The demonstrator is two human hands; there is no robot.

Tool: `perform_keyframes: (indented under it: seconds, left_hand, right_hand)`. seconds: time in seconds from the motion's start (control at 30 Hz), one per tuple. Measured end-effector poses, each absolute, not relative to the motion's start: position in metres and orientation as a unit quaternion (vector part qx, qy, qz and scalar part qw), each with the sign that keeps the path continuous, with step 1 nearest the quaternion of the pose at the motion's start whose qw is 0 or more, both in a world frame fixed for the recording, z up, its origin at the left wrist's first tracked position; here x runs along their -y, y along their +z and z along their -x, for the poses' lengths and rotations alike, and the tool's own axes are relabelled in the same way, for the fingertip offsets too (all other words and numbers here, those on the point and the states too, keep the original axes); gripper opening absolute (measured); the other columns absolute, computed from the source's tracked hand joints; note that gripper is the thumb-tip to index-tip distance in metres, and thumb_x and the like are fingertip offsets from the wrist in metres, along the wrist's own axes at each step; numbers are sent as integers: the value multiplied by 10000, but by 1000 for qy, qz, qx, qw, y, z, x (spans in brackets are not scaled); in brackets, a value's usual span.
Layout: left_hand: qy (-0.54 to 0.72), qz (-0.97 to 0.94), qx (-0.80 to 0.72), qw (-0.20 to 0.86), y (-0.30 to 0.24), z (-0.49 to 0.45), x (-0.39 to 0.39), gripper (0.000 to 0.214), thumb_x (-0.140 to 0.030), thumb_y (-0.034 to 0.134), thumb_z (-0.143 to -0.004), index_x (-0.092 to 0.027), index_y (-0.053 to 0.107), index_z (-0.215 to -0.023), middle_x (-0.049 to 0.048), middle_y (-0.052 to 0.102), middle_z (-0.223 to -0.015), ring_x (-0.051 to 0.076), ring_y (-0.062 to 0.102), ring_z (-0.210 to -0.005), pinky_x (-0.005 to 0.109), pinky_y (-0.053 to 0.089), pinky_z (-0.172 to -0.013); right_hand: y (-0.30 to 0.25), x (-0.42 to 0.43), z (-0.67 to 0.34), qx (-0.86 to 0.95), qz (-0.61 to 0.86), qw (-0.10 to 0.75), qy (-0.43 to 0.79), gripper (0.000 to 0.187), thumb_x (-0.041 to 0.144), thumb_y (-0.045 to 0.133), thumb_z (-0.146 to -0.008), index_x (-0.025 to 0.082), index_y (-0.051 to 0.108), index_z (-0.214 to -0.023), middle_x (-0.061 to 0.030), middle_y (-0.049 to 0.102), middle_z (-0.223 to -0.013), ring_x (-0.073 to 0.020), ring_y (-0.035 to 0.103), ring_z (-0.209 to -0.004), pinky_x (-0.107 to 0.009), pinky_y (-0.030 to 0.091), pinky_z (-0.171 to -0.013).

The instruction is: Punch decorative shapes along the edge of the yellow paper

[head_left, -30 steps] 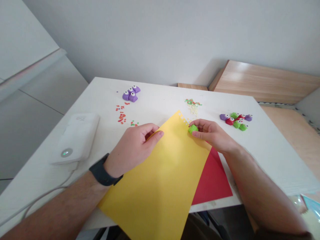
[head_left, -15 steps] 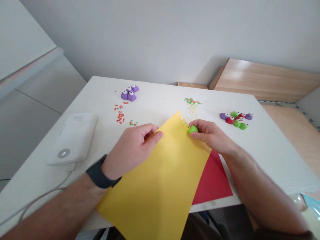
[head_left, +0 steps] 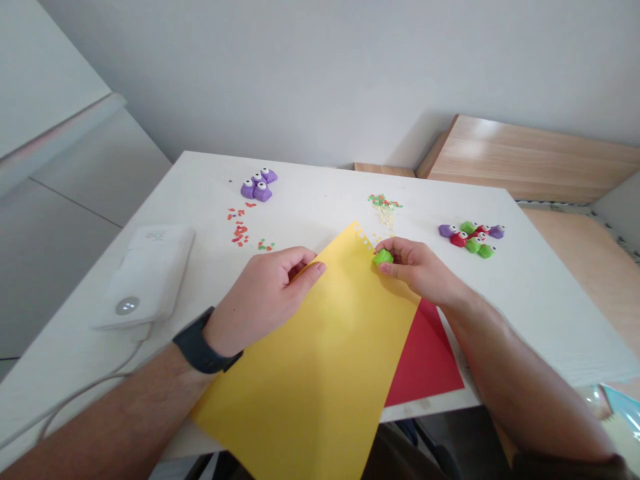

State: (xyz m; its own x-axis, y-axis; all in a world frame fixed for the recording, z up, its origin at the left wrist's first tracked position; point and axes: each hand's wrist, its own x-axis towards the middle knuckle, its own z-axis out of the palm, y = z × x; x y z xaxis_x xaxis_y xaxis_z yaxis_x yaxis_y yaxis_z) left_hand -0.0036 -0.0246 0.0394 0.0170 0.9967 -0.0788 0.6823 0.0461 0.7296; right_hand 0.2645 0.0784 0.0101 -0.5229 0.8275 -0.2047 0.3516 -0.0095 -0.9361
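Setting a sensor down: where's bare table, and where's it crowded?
Free: table right of the red sheet, and between the purple craft punches and the paper bits. Crowded: the yellow sheet's top corner, between left hand and right hand.

The head camera looks forward and down from just behind the near edge of the table, close above the person's own arms. The left hand sits at 8 o'clock from the frame's centre, the right hand at 3 o'clock, and the wall fills 12 o'clock beyond the table.
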Motion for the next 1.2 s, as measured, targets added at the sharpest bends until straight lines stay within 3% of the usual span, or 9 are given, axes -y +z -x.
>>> perform_keyframes:
  seconds: [0.83,1.2]
  left_hand:
    - [255,-642,-648,319,34,4,24,354,-500,547,-1003,-219,631,-805,-54,613,-663,134,547,-620,275,355,-589]
    - [251,-643,-650,319,34,6,23,356,-507,531,-1005,-223,633,-816,-45,626,-678,145,552,-625,278,357,-585]
  right_hand:
    - [-6,-83,-261,736,472,191,447,271,347,724,-808,238,697,-1055,-16,718,-902,-195,633,-798,-314,505,-704]
    - [4,-80,-264,738,433,182,484,328,364,719,-852,211,684,-1140,-21,703,-934,-183,636,-818,-317,517,-743]
